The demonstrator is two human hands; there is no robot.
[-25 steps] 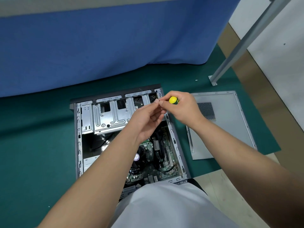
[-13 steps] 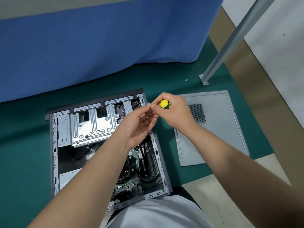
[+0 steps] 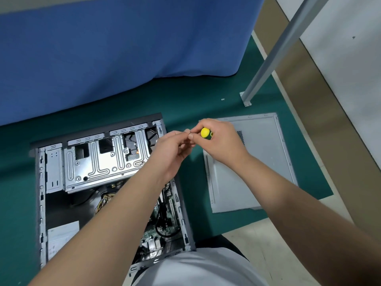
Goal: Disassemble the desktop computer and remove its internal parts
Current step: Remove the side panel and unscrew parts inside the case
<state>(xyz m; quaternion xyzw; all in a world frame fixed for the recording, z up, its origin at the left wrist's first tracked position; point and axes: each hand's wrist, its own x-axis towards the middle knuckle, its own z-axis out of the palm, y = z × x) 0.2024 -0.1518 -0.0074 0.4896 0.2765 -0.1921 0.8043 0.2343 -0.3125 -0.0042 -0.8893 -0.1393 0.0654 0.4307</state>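
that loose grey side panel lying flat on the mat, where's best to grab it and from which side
Take the side panel by its near short edge, which overhangs the green mat onto the floor, coming from the person's side. It lies flat, so only the thin folded rims offer a pinch, and that overhang probably lets fingers slip under.

Open desktop computer case (image 3: pixel 41 203) lies flat on its side at lower left of the frame, silver drive cage (image 3: pixel 99 162) along its far end, green motherboard (image 3: pixel 165 223) and black cables exposed; its grey side panel (image 3: pixel 257 162) lies flat at right
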